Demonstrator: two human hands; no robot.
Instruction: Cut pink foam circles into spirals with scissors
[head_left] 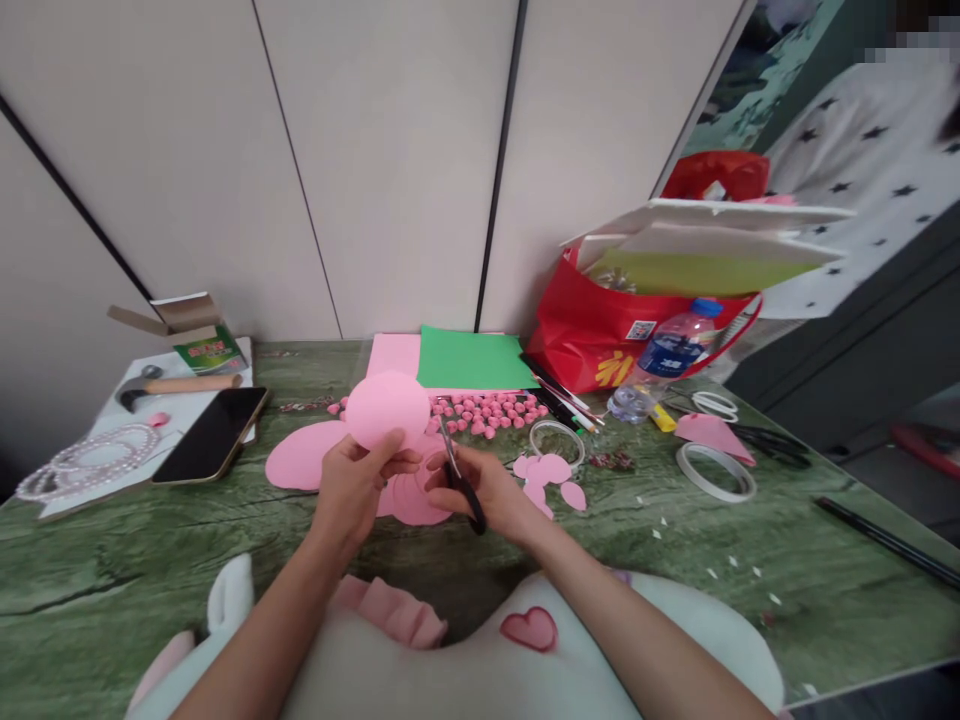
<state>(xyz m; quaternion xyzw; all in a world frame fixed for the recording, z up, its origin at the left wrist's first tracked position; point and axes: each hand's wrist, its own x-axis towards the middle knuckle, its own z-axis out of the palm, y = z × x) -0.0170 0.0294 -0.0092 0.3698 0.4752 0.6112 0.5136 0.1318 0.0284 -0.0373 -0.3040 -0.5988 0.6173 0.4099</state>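
Observation:
A round pink paper disc (387, 408) is pinched at its lower edge by my left hand (365, 470). My right hand (480, 487) grips a pair of black-handled scissors (454, 462), with the blades pointing up just right of the disc. I cannot tell whether the blades touch the paper. Below and behind my hands lie more pink paper circles (420, 500), partly covered by my fingers. A larger pink paper oval (300, 455) rests to the left. Small pink petal-shaped cutouts (549, 470) lie right of my right hand.
Many small pink rolled pieces (487, 410) lie behind my hands, before green paper (476, 358). At left are a phone (212, 435), hammer (184, 384) and bead strings (97, 460). At right stand a red bag (577, 320) and bottle (667, 350), with tape rolls (716, 473). A plush toy (450, 670) fills my lap.

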